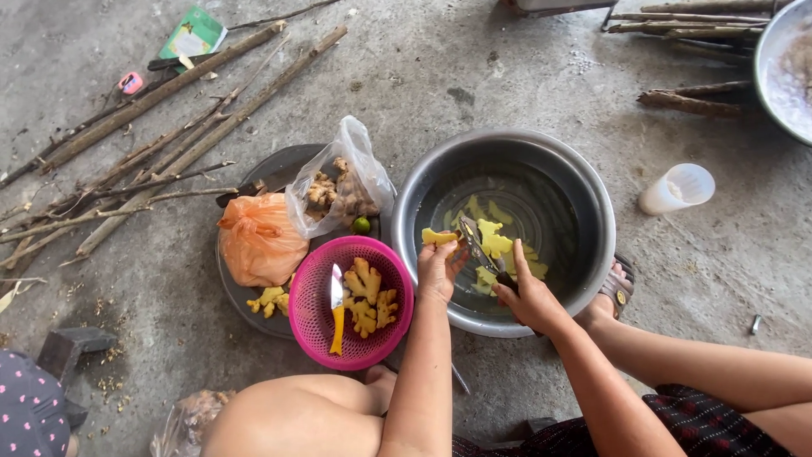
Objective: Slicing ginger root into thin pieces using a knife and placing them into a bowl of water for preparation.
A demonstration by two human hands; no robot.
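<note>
Currently, a peeled ginger piece (439,237) is pinched in the left hand (438,269) over the steel basin (592,203). The right hand (529,296), closed on a peeler (479,245), is angled toward it. Peeled pieces (493,239) float below; unpeeled ginger (370,296) remains in the pink basket (306,315) left of both hands.

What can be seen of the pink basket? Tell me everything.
The pink basket is a round, shallow sieve, seemingly perforated plastic, upright on the rim of a dark round tray on the concrete floor. Inside lie pieces of unpeeled ginger and a knife with a yellow handle. It sits left of the metal basin, beside an orange bag. Neither hand touches it.
</note>
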